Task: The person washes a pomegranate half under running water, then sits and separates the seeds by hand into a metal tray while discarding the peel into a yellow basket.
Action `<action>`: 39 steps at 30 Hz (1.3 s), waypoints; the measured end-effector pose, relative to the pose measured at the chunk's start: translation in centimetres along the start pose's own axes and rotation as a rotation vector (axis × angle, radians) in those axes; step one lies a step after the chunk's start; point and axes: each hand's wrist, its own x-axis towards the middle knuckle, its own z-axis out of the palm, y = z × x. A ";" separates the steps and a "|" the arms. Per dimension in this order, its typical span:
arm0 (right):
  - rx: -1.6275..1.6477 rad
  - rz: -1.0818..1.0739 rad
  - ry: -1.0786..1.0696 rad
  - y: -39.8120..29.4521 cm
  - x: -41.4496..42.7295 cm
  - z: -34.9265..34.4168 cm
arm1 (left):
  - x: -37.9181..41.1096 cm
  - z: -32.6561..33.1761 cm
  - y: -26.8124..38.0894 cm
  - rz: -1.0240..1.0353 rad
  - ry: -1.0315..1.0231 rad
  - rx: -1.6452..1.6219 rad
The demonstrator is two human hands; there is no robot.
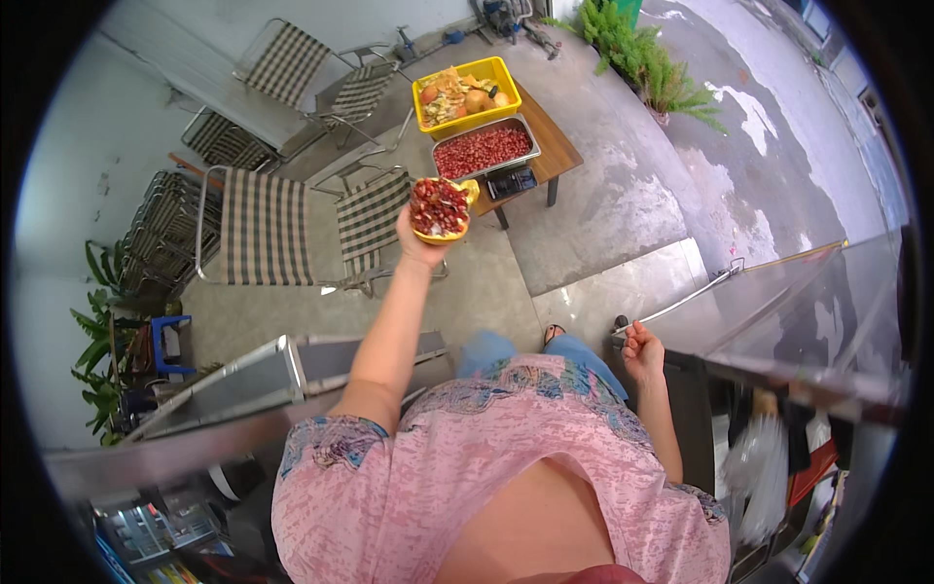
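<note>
My left hand [422, 244] is stretched out in front of me. It grips an opened pomegranate [439, 208], whose yellow rind surrounds exposed red seeds. Just past the fruit, a steel tray [538, 151] full of loose pomegranate seeds [485, 152] rests on a small wooden table [551, 139]. Behind that tray stands a yellow plastic basin [505, 71] with whole pomegranates [478, 101], rind pieces and a small dark object. A black phone [511, 182] lies by the tray. Low at my side, my right hand [643, 355] has its fingers curled, with nothing visible in them, near a metal-edged glass panel [788, 299].
A checked folding chair [266, 226] stands left of the table, another [288, 62] behind it. Folded chairs [164, 233] are stacked by the wall. Metal-framed panels [292, 365] flank me. Potted ferns [657, 73] border the paving, and plastic bags [759, 474] hang at lower right.
</note>
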 end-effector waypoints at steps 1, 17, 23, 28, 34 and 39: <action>0.008 -0.043 0.012 -0.7 1.2 1.6 | 2.2 1.2 1.4 0.001 0.076 0.063; -0.490 -0.694 0.316 -4.2 25.5 37.7 | 38.0 -3.9 12.0 -0.861 -0.079 0.359; -0.485 -0.636 0.066 2.5 35.4 46.9 | 41.0 -4.9 13.2 -0.929 0.017 0.422; -0.881 -0.686 0.289 5.7 38.8 48.5 | 44.1 -7.8 12.4 -1.035 -0.081 0.409; -1.246 -0.974 0.331 7.8 43.6 46.8 | 49.4 -11.3 10.1 -1.118 -0.179 0.372; -0.680 -0.878 0.308 9.9 45.1 45.5 | 51.1 -13.9 8.9 -0.966 -0.236 0.493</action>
